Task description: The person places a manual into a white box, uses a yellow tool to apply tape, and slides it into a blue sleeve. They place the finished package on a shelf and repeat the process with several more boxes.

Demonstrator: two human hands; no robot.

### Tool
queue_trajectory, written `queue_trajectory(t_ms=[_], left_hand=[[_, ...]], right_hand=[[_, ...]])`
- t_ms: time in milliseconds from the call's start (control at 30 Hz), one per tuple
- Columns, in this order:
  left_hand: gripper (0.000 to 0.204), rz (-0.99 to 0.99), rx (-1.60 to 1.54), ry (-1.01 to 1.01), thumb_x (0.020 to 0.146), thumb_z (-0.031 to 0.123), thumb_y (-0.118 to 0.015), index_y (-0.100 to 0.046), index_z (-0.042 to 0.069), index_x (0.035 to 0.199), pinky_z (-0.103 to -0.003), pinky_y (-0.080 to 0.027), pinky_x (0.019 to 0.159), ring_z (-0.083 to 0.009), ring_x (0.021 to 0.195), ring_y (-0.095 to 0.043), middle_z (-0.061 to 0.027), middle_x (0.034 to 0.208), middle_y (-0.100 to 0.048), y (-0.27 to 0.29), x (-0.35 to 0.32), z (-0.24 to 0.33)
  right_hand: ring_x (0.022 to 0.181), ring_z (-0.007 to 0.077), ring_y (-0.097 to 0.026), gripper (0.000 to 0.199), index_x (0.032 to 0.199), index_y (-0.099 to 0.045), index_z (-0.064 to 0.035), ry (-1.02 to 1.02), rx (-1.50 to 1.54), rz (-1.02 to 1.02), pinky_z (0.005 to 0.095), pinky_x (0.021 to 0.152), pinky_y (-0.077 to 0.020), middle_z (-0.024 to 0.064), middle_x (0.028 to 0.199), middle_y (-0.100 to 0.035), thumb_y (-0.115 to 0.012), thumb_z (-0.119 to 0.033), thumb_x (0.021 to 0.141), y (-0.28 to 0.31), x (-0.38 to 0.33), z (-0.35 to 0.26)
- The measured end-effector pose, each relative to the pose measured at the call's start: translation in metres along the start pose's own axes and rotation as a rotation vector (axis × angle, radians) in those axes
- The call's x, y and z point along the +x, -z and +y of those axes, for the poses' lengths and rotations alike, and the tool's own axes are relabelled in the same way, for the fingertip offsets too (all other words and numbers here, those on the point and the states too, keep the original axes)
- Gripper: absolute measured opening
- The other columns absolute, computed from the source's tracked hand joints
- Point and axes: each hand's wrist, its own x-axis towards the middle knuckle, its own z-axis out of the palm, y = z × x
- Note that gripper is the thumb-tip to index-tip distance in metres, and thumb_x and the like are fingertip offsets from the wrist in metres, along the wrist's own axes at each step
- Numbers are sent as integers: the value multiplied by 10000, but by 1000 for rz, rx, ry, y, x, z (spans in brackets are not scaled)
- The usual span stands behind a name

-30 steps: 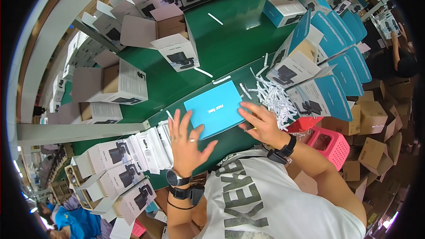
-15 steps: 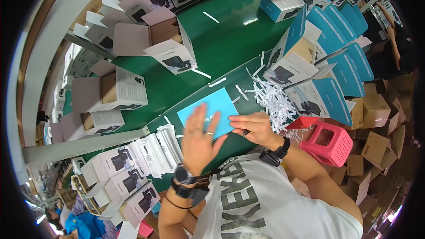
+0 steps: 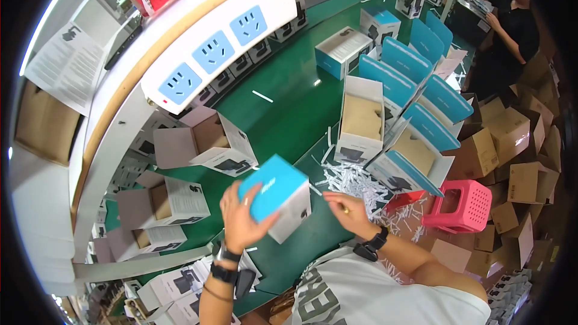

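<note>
A small carton (image 3: 274, 189) with a blue top and white printed sides is in front of me. My left hand (image 3: 241, 219) grips it at its left end, with the thumb on the near white face and the fingers on the far side. Whether its bottom touches the green table (image 3: 274, 121) is hidden. My right hand (image 3: 354, 215) is apart from the carton, to its right, with fingers loosely curled and the index finger stretched toward it. A white paper strip (image 3: 315, 190) shows just by its fingertips; I cannot tell if they touch it.
Open cartons with blue flaps (image 3: 394, 69) stand at the right, beside a heap of white strips (image 3: 352, 188). More open cartons (image 3: 220, 144) are at the left. A white power strip (image 3: 220, 45) is at the upper left. A pink stool (image 3: 460, 206) and brown boxes (image 3: 475, 156) lie right. A co-worker (image 3: 509, 24) is at the far right.
My head view has shifted, showing the power strip. The carton is now tilted, showing its white side, and gripped by my left hand, which lay flat over it. My right hand has left its edge.
</note>
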Motion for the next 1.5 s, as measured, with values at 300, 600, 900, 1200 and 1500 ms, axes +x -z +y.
queue_trajectory(t_ms=[300,600,900,1200,1500], left_hand=[[842,289,-265,450,808,652,-721,-592,73,1407,-571,-422,1085,-506,1263,-546,-366,1327,-582,-90,244,-18],[634,178,326,150,859,462,-730,-653,52,1336,-549,-441,1058,-462,1245,-582,-255,1378,-622,5,148,-129],[407,186,224,19,747,29,-631,-786,133,1108,-540,-396,1126,-319,1194,-632,-87,1192,-733,27,-22,-68],[372,263,93,80,856,107,-626,-753,161,1201,-543,-351,1194,-359,1352,-539,-119,1383,-630,-3,-168,21],[375,459,259,1066,919,111,-613,-670,-19,1266,-486,-475,1057,-436,1211,-580,-263,1318,-612,-81,-376,-148]], right_hand=[[750,83,-658,180,1104,-762,-22,-424,-122,-109,249,695,-529,70,894,-764,-675,-146,1008,56,-47,26],[724,83,-615,218,1198,-685,-28,-924,229,-85,246,667,-510,37,1009,-756,-607,-171,1053,61,-126,81],[743,87,-556,306,1223,-663,-44,-286,-199,-355,252,674,-451,3,956,-683,-736,-142,943,7,-4,23],[880,135,-529,633,1415,-551,-10,-86,-132,-251,262,816,-467,77,1253,-632,-802,-121,845,-47,22,-1],[768,91,-583,236,1168,-646,-69,232,408,-415,248,674,-434,12,945,-628,-694,-58,936,33,55,-156]])
